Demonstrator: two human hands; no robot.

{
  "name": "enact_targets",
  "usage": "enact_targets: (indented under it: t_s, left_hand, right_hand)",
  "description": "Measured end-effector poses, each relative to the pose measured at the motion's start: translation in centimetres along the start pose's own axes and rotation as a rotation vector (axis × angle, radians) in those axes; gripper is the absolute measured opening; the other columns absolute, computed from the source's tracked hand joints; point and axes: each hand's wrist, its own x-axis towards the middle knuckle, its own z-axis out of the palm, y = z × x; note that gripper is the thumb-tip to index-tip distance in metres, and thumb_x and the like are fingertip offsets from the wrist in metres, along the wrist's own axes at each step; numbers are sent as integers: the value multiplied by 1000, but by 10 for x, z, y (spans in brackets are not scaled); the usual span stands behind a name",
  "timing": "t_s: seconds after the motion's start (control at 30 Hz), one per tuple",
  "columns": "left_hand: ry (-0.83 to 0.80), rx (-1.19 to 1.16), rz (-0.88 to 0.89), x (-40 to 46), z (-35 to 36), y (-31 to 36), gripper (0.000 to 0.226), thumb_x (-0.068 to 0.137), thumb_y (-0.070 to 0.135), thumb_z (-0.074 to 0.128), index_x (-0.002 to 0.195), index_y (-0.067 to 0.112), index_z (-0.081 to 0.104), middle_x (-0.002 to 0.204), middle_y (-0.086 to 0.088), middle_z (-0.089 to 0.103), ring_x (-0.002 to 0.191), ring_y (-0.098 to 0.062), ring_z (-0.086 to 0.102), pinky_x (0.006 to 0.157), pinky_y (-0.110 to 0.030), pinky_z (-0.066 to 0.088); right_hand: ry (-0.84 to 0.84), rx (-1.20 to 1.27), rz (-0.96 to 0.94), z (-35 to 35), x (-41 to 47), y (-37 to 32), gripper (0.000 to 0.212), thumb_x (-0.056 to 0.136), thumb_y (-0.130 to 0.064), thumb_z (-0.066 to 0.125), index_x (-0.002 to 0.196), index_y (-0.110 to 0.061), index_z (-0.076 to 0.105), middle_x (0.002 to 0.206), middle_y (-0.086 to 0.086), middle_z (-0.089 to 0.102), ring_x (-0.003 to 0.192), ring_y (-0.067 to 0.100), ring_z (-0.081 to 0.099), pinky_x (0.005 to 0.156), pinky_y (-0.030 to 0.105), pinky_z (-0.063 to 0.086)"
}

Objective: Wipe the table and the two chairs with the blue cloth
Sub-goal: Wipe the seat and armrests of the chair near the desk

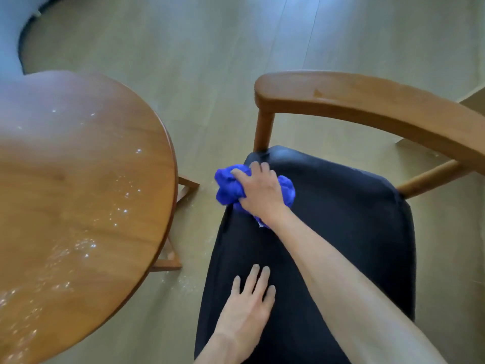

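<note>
You're gripping the bunched blue cloth [231, 189] in your right hand [259, 191], working the far left corner of the dark chair seat [341, 219]; left hand [248, 306] is bracing flat, fingers spread. Keep pressing firmly, overlapping strokes toward yourself.

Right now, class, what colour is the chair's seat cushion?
Very dark, navy to black, plain with no pattern: the seat cushion, best seen in the head view.

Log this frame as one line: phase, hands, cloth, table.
phase: wiping chair seat | right hand: grip on bunched blue cloth, far-left seat corner | left hand: flat on seat, fingers straight | table: white specks on top
</note>
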Motion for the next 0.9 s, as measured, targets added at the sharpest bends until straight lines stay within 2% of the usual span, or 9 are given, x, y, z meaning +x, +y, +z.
enact_targets:
  t_s: [0.1, 0.23, 0.33, 0.43, 0.5, 0.6, 0.67, 0.8, 0.9]
  left_hand:
    - [54, 6, 140, -13, 2, -8, 51, 42, 37, 85, 90, 23, 73, 115, -5, 65, 112, -26, 59, 82, -43, 57]
    - [88, -23, 272, -23, 5, -8, 29, 67, 32, 48, 85, 24, 71, 99, 0, 68, 95, -22, 62, 74, -27, 54]
    - [152, -49, 376, -29, -8, -1, 18, 64, 37, 49, 64, 26, 63, 69, 6, 59, 70, -16, 58, 56, -19, 46]
    - [243, -82, 307, -27, -23, -13, 12, 67, 33, 53, 68, 21, 57, 76, 1, 56, 73, -20, 55, 58, -24, 46]
    - [246, -115, 81, -18, -19, -29, 31, 68, 32, 56, 93, 16, 64, 109, -8, 61, 103, -29, 59, 79, -38, 54]
    - [129, -260, -204, -8, -19, -44, 61, 79, 31, 54, 139, 21, 43, 154, -10, 24, 142, -33, 22, 99, -47, 46]
    - [104, -419, -233, -5, -10, -46, 66, 87, 14, 45, 148, 27, 22, 159, 2, -5, 146, -23, -9, 112, -42, 33]
    - [285, -658, -243, 0, -10, -54, 60, 87, -8, 35, 140, 20, 44, 156, 5, 18, 146, -17, 7, 110, -7, -2]
    - [290, -838, -340, 4, -28, -68, 56, 85, -17, 33, 127, 10, 58, 144, 0, 43, 137, -19, 34, 95, 8, 4]
  right_hand:
    - [9, 75, 241, 2, -7, -30, 55, 61, -32, 77, 112, -24, 58, 97, 10, 52, 82, 29, 48, 63, 33, 28]
    - [-154, 154, -437, 22, -103, -70, 45, 50, -22, 69, 94, -24, 60, 82, 6, 49, 68, 24, 42, 56, 31, 29]
    - [-226, 173, -532, 14, -103, -42, 51, 52, -22, 73, 102, -25, 63, 84, 5, 51, 68, 25, 44, 57, 32, 39]
    - [-69, 90, -275, -6, -56, 23, 61, 48, -23, 80, 108, -24, 66, 88, 11, 54, 71, 30, 49, 58, 35, 44]
    - [-19, -31, 42, -23, -39, 86, 62, 62, -24, 76, 121, -27, 60, 104, 16, 54, 88, 37, 52, 71, 43, 47]
    - [24, 93, 666, -45, -61, 168, 56, 80, -25, 63, 133, -23, 47, 122, 19, 45, 111, 42, 46, 91, 46, 43]
    - [83, 218, 846, -40, -88, 166, 53, 82, -26, 62, 132, -16, 46, 122, 20, 44, 113, 42, 46, 91, 42, 41]
    - [115, 358, 616, -2, -154, 60, 52, 74, -20, 67, 124, -17, 54, 107, 9, 49, 96, 32, 53, 72, 35, 46]
    - [-115, 321, 117, 19, -231, -36, 57, 60, -28, 62, 117, -26, 54, 95, 5, 51, 75, 27, 51, 57, 36, 49]
